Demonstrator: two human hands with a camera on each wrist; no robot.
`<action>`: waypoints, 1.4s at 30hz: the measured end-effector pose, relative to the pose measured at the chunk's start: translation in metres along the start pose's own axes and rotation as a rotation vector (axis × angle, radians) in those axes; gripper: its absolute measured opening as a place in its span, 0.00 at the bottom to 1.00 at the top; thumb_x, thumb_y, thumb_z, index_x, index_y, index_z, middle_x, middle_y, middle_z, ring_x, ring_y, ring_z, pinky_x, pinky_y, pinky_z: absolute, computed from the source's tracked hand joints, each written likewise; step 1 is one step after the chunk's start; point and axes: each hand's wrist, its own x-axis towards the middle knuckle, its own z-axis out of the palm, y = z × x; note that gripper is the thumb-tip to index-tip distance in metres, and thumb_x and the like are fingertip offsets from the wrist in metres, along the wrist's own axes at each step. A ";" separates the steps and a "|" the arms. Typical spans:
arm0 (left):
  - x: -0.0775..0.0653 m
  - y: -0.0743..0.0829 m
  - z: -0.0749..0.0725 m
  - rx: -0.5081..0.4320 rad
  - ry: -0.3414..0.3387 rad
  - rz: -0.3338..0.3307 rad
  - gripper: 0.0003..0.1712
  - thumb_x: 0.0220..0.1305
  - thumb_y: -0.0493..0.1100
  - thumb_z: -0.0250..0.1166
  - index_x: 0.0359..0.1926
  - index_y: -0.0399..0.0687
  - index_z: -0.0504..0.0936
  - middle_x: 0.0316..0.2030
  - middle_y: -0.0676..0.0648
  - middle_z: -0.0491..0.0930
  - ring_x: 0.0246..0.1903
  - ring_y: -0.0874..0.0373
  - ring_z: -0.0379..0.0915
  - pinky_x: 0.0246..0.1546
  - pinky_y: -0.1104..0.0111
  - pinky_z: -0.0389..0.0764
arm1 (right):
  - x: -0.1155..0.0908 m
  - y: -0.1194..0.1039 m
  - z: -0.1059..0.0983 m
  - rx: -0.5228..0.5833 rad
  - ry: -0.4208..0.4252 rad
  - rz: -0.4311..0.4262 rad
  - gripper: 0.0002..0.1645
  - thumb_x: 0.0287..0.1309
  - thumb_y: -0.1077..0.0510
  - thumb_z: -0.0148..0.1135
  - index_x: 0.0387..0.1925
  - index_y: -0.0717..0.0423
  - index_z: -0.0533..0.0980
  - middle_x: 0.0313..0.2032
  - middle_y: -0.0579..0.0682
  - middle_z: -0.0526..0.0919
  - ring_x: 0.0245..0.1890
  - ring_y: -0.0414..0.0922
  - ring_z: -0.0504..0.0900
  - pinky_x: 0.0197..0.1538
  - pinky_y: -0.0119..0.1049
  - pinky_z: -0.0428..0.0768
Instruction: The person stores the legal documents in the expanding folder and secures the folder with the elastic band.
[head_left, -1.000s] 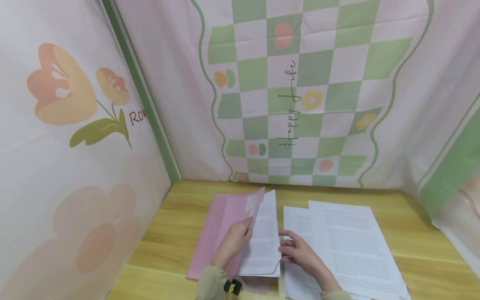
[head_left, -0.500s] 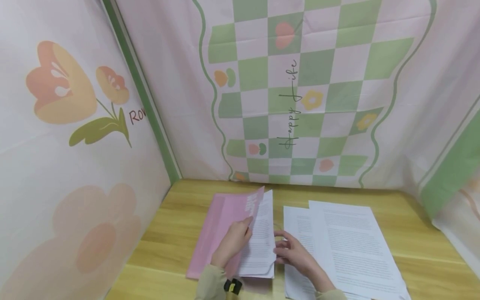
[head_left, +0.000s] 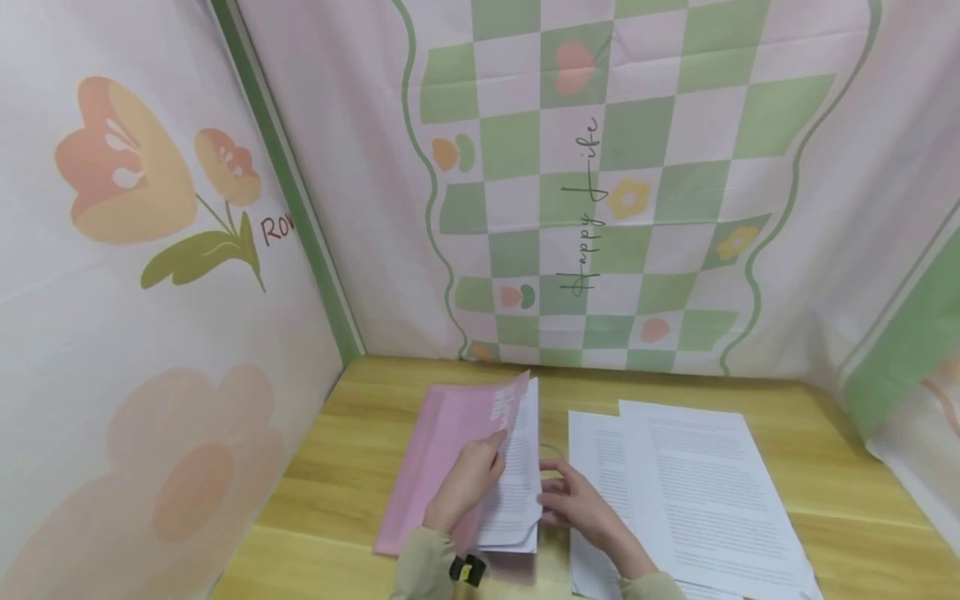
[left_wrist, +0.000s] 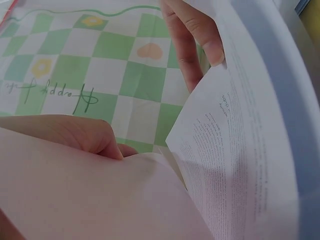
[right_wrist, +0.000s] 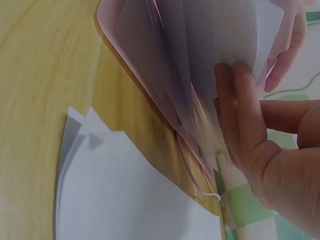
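Note:
A pink folder [head_left: 420,467] with white lettering lies partly raised at the table's left. My left hand [head_left: 468,479] grips the edge of its lifted cover, seen pale pink in the left wrist view. Under that cover sits a stack of printed sheets [head_left: 517,492], a narrow strip of it showing. My right hand [head_left: 581,504] holds the stack's right edge, thumb on the printed face and fingers [right_wrist: 247,112] behind it. From the folder's edge a thin cord [right_wrist: 186,162] curls out in the right wrist view.
To the right lie overlapping printed papers, a front pile [head_left: 712,492] partly over another [head_left: 596,450]. The wooden table [head_left: 337,467] meets a checkered curtain [head_left: 562,250] at the back and a flowered one [head_left: 150,333] on the left.
My right hand has moved left with the printed sheets, so they sit deeper under the folder's cover. The left hand keeps its hold on the cover.

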 end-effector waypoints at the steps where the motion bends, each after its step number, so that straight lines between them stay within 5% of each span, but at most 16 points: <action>1: 0.000 0.000 0.000 0.001 -0.003 -0.001 0.25 0.66 0.30 0.56 0.64 0.29 0.71 0.17 0.55 0.64 0.18 0.68 0.57 0.22 0.78 0.67 | 0.000 0.000 0.000 0.001 0.002 0.003 0.38 0.61 0.70 0.56 0.68 0.76 0.51 0.52 0.78 0.76 0.39 0.45 0.86 0.42 0.37 0.87; 30: 0.001 0.000 0.002 0.005 0.005 -0.001 0.25 0.64 0.29 0.57 0.63 0.29 0.73 0.16 0.56 0.61 0.16 0.69 0.55 0.20 0.78 0.66 | 0.002 -0.008 0.008 -0.079 0.046 -0.006 0.38 0.58 0.69 0.58 0.67 0.78 0.55 0.53 0.78 0.73 0.40 0.48 0.86 0.41 0.36 0.87; 42: 0.001 -0.001 0.002 0.038 0.033 0.034 0.25 0.62 0.28 0.59 0.62 0.29 0.73 0.20 0.47 0.75 0.20 0.66 0.62 0.24 0.77 0.70 | 0.006 -0.012 0.013 -0.125 0.088 -0.004 0.37 0.58 0.69 0.59 0.66 0.78 0.57 0.54 0.78 0.73 0.39 0.48 0.85 0.42 0.39 0.87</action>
